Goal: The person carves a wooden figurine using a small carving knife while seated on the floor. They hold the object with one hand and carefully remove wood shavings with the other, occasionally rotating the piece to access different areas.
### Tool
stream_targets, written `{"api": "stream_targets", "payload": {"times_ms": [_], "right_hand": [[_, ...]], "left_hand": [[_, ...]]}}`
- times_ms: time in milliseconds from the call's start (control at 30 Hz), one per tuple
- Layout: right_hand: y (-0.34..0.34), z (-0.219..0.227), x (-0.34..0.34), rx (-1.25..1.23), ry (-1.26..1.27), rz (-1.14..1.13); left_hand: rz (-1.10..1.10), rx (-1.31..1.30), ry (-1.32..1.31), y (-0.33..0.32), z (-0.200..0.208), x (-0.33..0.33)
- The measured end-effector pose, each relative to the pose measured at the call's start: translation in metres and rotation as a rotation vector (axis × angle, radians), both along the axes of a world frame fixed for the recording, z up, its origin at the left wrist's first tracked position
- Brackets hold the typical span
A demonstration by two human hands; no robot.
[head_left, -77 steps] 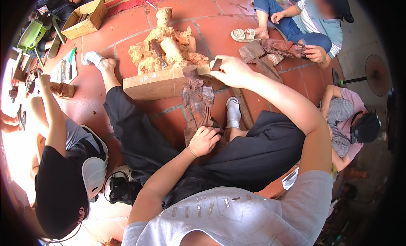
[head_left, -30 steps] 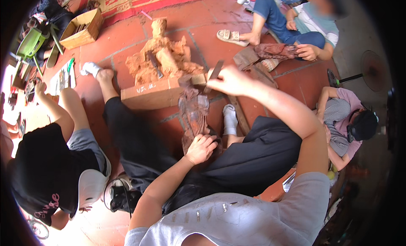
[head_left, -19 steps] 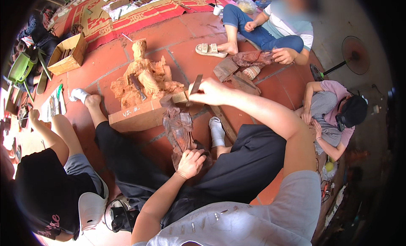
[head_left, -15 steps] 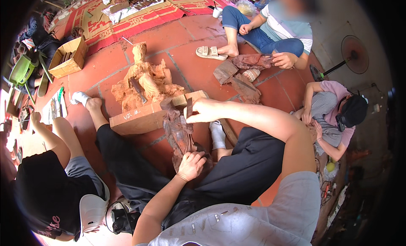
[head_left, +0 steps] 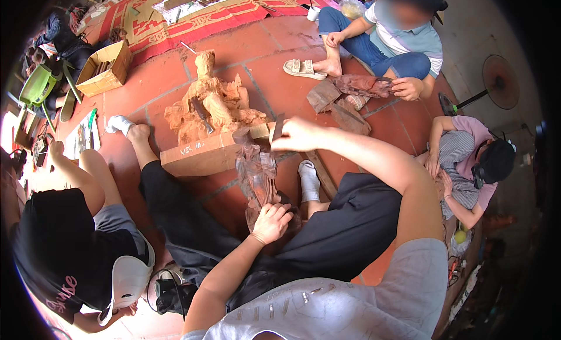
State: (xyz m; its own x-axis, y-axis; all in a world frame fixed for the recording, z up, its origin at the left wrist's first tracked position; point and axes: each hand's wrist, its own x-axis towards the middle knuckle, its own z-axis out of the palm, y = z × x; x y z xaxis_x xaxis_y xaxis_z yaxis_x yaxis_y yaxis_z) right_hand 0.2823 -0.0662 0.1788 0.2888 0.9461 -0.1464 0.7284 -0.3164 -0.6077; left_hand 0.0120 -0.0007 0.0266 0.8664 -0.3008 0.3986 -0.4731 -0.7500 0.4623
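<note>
A carved figure of dark reddish wood [head_left: 257, 173] stands upright, leaning slightly, between my legs. My left hand [head_left: 272, 223] is closed round its lower part, the fingers over its side near the base. Beside its upper end my right hand [head_left: 297, 135], slightly blurred, pinches a small dark flat strip [head_left: 278, 129]. The strip's exact kind does not show, and it appears apart from the figure. Just beyond lies a long pale wooden block [head_left: 196, 160]. Behind that block sits a larger light-coloured carving [head_left: 213, 103], with a dark-handled tool [head_left: 201, 115] resting against it.
A co-worker at the far right holds another dark carving [head_left: 362, 84] near wood blocks [head_left: 324, 96]. Another person sits right, near a standing fan [head_left: 497, 83]. Close on my left sits a person in black [head_left: 64, 246]. A cardboard box [head_left: 105, 71] stands far left, near a red patterned mat [head_left: 216, 27].
My right hand has moved up and a little away from the figure with the strip. My left hand keeps its hold. The whole view has shifted slightly.
</note>
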Motion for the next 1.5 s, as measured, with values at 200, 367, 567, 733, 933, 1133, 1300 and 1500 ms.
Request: {"api": "stream_targets", "payload": {"times_ms": [200,367,567,733,933,1133,1300,1500], "right_hand": [[-0.008,0.014,-0.007,0.065,0.121,0.029],[-0.001,0.010,-0.008,-0.106,0.201,0.056],[-0.005,0.022,-0.008,0.066,0.111,0.042],[-0.006,0.006,-0.011,-0.155,0.194,0.058],[-0.006,0.017,-0.001,0.126,0.172,-0.046],[0.002,0.012,-0.017,-0.110,0.187,0.115],[-0.006,0.032,0.012,0.124,0.218,-0.175],[0.000,0.002,-0.012,-0.089,0.230,0.002]], "left_hand": [[-0.013,0.001,0.010,-0.001,-0.005,-0.003],[-0.018,-0.022,0.001,0.001,-0.001,-0.002],[-0.022,-0.027,0.010,0.002,-0.002,-0.003],[-0.012,-0.003,0.002,-0.002,-0.002,-0.001],[-0.015,0.007,0.012,0.001,-0.007,-0.003],[-0.002,-0.002,-0.007,0.000,-0.002,0.000],[0.000,0.003,-0.006,0.002,-0.002,-0.002],[-0.010,-0.008,0.014,0.001,-0.004,0.000]]}}
